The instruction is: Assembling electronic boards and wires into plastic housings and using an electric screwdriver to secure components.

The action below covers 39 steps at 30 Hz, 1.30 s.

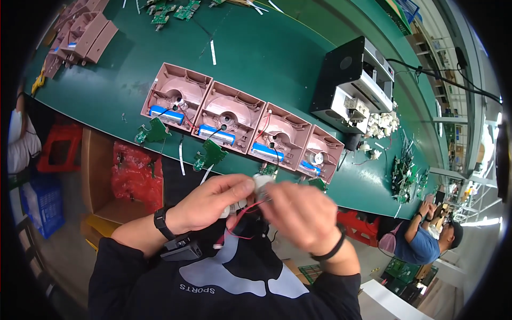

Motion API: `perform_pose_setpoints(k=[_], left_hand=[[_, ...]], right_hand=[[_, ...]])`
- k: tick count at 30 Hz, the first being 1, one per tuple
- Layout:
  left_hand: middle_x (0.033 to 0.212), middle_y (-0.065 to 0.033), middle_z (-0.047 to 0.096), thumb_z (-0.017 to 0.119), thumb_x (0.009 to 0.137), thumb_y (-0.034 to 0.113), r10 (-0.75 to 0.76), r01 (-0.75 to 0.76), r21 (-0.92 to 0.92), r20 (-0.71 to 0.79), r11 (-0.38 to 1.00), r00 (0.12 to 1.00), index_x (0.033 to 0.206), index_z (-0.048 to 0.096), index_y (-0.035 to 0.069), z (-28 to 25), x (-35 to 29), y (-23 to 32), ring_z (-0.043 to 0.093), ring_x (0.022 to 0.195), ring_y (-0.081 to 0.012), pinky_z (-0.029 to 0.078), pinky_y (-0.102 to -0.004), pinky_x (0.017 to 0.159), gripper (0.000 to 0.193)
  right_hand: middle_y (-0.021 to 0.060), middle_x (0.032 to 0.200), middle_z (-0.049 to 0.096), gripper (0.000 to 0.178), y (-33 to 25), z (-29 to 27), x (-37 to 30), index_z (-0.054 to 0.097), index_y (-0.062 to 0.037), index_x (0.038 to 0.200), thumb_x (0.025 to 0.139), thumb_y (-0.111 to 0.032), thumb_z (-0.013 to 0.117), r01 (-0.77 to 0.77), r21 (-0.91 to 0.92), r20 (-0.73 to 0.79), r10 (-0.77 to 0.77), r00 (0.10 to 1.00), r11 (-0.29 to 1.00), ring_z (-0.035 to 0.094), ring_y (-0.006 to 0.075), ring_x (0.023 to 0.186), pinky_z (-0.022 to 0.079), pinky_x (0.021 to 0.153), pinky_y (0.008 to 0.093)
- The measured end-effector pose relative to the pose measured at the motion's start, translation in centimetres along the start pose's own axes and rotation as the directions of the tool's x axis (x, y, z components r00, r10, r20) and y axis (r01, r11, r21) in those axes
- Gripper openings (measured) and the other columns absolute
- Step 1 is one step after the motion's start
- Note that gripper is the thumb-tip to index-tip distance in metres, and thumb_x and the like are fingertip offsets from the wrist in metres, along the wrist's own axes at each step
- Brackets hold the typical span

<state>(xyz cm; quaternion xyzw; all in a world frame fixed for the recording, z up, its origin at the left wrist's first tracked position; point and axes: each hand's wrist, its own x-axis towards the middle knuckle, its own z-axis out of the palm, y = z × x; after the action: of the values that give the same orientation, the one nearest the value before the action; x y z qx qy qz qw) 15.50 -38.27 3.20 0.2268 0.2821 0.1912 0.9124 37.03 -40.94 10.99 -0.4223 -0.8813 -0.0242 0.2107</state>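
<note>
In front of my chest, my left hand (216,200) pinches a small white cylindrical part (261,183) between thumb and fingers. Red and dark wires (241,217) hang below it and end in a small pale connector (217,246). Curled and blurred by motion, my right hand (298,216) meets the part from the other side; what its fingertips grip is hidden. Just beyond stand several pink plastic housings (229,114) in a row, each with a blue battery cell (216,134) inside. Green circuit boards (213,153) on wires lie along their near side.
A black and silver machine (352,80) stands right of the housings, beside a pile of white parts (384,125). More pink housings (88,40) are stacked far left. A box with red plastic (136,176) sits below the table's edge. Another person (421,240) works at right.
</note>
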Motion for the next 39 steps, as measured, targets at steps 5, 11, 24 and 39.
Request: perform_pose_setpoints(k=[5,11,24,39], left_hand=[[0.127,-0.0138,0.059,0.070,0.097,0.025,0.491,-0.382,0.802,0.129,0.459,0.862,0.123,0.068,0.006,1.2,0.0,-0.4,0.067,0.092,-0.0212,0.058,-0.0326,0.074,0.032],[0.146,-0.0160,0.047,0.074,0.091,0.021,0.540,-0.412,0.911,0.342,0.010,0.769,0.126,0.067,0.008,1.2,0.7,-1.7,0.066,0.103,-0.0278,0.060,-0.0379,0.083,0.038],[0.137,-0.0159,0.055,0.076,0.090,0.027,0.577,-0.385,0.923,0.305,0.017,0.757,0.137,0.061,0.010,1.6,1.8,-1.3,0.068,0.098,-0.0279,0.060,-0.0341,0.077,0.052],[0.140,-0.0114,0.056,0.055,0.098,0.003,0.166,-0.105,-0.460,0.093,0.882,0.982,0.146,0.050,0.002,-0.3,-1.8,1.9,0.051,0.137,-0.0234,0.049,-0.0554,0.110,0.047]], right_hand=[[0.0127,0.098,0.074,0.033,5.0,-1.7,1.9,0.071,-0.0018,0.108,0.077,-0.002,0.082,-0.265,0.097,0.182,0.245,0.952,0.959,0.072,0.0281,0.081,0.058,0.070,0.0367],[0.0117,0.099,0.073,0.031,6.7,0.0,2.9,0.070,-0.0023,0.107,0.078,-0.004,0.081,-0.142,0.100,0.261,0.112,0.959,0.985,0.071,0.0300,0.085,0.057,0.075,0.0383],[0.0072,0.098,0.065,0.032,6.6,1.3,3.2,0.068,-0.0048,0.112,0.081,-0.007,0.077,-0.039,-0.086,0.336,0.066,0.939,0.996,0.066,0.0275,0.088,0.055,0.073,0.0387],[0.0067,0.096,0.065,0.036,2.9,-0.2,2.1,0.072,-0.0047,0.112,0.077,-0.001,0.077,-0.160,0.021,0.265,0.149,0.953,0.987,0.067,0.0222,0.083,0.054,0.066,0.0338]])
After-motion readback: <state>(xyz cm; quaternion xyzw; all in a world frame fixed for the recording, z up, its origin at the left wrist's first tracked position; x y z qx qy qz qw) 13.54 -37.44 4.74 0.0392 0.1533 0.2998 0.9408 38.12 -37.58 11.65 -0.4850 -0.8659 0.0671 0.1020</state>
